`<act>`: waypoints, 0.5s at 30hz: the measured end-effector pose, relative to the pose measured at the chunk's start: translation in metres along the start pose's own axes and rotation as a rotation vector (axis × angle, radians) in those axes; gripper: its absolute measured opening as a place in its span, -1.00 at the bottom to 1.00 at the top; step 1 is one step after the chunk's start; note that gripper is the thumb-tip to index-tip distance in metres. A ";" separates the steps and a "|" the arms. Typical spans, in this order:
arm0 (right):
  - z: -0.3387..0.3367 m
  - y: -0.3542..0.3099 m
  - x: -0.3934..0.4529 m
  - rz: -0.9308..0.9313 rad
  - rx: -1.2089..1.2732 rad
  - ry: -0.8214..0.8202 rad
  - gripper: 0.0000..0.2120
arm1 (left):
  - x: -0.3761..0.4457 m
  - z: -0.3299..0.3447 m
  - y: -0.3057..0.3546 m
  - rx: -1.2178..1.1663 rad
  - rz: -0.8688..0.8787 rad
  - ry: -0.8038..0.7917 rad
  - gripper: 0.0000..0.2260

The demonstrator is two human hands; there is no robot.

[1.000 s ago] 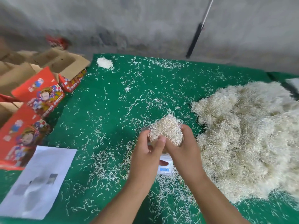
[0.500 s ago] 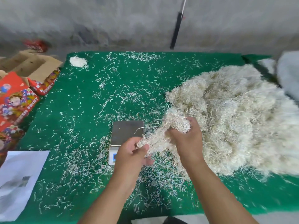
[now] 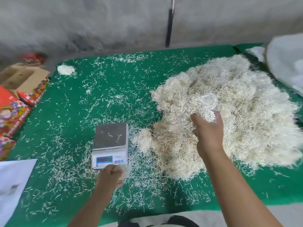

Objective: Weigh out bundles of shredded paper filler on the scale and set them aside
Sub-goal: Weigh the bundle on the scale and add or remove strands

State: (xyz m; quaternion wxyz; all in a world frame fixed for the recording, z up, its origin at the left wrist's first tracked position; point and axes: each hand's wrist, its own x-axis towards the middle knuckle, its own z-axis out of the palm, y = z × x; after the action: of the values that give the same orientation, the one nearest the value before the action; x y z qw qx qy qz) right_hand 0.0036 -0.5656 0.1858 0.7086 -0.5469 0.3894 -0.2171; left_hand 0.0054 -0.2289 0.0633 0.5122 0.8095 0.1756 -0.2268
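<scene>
Fig.: Weighing in progress. Scale [image 3: 110,141] sits nr the table's [image 3: 246,190] front edge, pan bare but for a few stray shreds, so no bundle is on it. Right hand [image 3: 207,128] is sunk into the big filler pile [image 3: 229,115] on the table's right side, fingers curled round a tuft. Left hand [image 3: 110,176], just in front of the scale, pinches a small wisp. One small bundle [image 3: 65,69] lies at the far-left corner, apparently set aside; most of the pile is left.

Red carton [image 3: 14,119], off the bench's left edge: "FRESH FRUIT" down its side.
Scale [image 3: 110,145] display and blue logo: too blurred to read.
</scene>
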 end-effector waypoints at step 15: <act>-0.022 0.026 -0.012 0.043 -0.147 -0.195 -0.06 | 0.002 0.073 0.063 0.278 0.271 -0.148 -0.80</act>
State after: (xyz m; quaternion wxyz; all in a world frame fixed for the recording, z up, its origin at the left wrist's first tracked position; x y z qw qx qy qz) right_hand -0.0243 -0.5621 0.1632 0.7057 -0.6074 0.3449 -0.1186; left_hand 0.0258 -0.3218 0.0825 0.4330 0.8698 -0.0059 -0.2366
